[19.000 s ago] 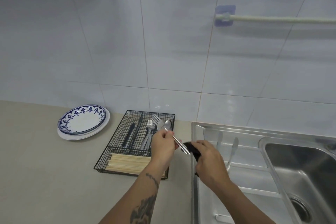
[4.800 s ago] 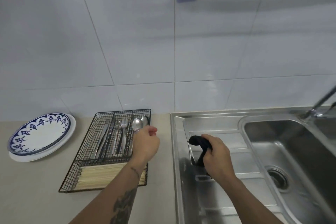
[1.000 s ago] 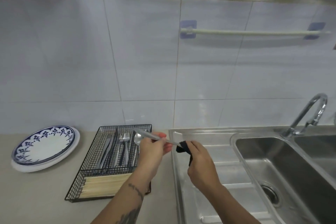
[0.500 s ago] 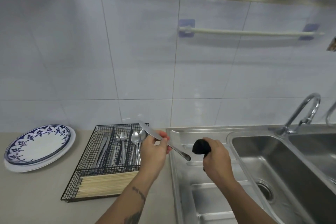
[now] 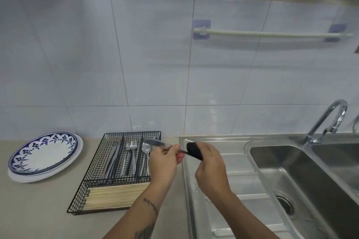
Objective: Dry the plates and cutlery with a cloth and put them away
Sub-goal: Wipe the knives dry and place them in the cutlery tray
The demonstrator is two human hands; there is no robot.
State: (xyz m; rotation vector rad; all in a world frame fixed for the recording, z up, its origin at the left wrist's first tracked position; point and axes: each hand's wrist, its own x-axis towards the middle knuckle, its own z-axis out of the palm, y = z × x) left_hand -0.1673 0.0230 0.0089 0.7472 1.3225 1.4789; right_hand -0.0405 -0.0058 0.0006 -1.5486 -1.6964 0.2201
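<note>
Just below the middle of the frame, the left hand [image 5: 164,158] pinches a blurred piece of cutlery, seemingly a knife [image 5: 157,143], by its middle, while the right hand [image 5: 208,163] is curled round a dark cloth [image 5: 194,151] bunched over its handle end. With so light a pinch, a firm tug of the cloth could pull the knife free, dropping it onto the steel drainboard [image 5: 229,161] or the surface [image 5: 38,209]. Held just over the wire tray [image 5: 93,167], its blade could also catch the spoon [image 5: 146,148] there.
</note>
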